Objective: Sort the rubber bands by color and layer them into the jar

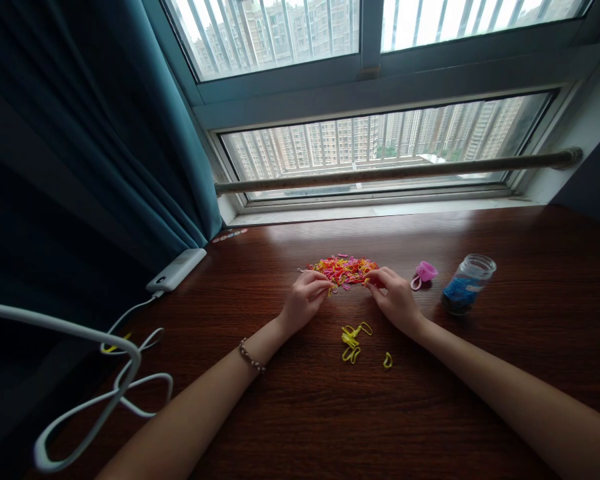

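far l we see a white cable (60,324) & white box (180,268). our l hand (304,301), fingertips tog., is at the pile of colored bands (344,271); can't tell if holding any. yellow bands (351,339) lie nearer us. our r hand (396,303) pinches a yellow bit (366,282) by the pile; then pink cap (426,271), jar (466,288).

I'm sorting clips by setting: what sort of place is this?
Probably a room in a high-rise home: long blue fabric curtain, barred glass window facing tower blocks, glossy brown wood-grain tabletop.
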{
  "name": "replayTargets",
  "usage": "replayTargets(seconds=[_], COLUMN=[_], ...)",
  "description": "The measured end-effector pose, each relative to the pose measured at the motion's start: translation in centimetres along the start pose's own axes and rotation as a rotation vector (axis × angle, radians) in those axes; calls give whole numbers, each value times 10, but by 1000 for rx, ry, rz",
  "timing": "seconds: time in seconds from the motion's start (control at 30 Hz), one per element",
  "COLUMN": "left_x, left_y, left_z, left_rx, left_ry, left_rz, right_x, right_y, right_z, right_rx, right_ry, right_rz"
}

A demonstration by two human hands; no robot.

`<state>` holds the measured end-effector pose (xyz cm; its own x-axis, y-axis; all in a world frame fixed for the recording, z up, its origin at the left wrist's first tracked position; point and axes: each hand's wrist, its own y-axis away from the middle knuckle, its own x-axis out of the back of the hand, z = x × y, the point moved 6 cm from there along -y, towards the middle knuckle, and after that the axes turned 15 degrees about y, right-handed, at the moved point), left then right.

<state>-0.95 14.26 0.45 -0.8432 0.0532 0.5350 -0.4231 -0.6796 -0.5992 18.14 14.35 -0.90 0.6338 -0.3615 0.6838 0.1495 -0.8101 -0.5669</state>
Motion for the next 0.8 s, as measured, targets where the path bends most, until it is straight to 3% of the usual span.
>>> replayTargets(seconds=[0.27, 0.33, 0.4, 0.47, 0.6, 0.67, 0.73, 0.8], left_x=[-35, -40, -39, -31, 2, 15, 19, 16], left_y=[13, 17, 18, 14, 2, 0, -1, -1], left_z=[53, 60, 60, 51, 8, -16, -34, -45], left_rx=[-231, -271, -291, -274, -105, 0, 95, 178], left_ry=[-7, -14, -9, 5, -69, -163, -234, -270], left_rz=[-458, -565, -598, -524, -115, 24, 63, 21], right_x=[3, 1, 0, 0, 3, 3, 1, -3], right_y=[-2, -1, -1, -1, -1, 0, 2, 8], right_z=[6, 14, 21, 25, 20, 8, -11, -33], right_rx=[-124, -195, -246, -272, -260, -186, -40, 142], right_ry=[-161, -182, -198, -211, -269, -336, -396, -414], right_rz=[34, 36, 47, 62, 73, 25, -91, -259])
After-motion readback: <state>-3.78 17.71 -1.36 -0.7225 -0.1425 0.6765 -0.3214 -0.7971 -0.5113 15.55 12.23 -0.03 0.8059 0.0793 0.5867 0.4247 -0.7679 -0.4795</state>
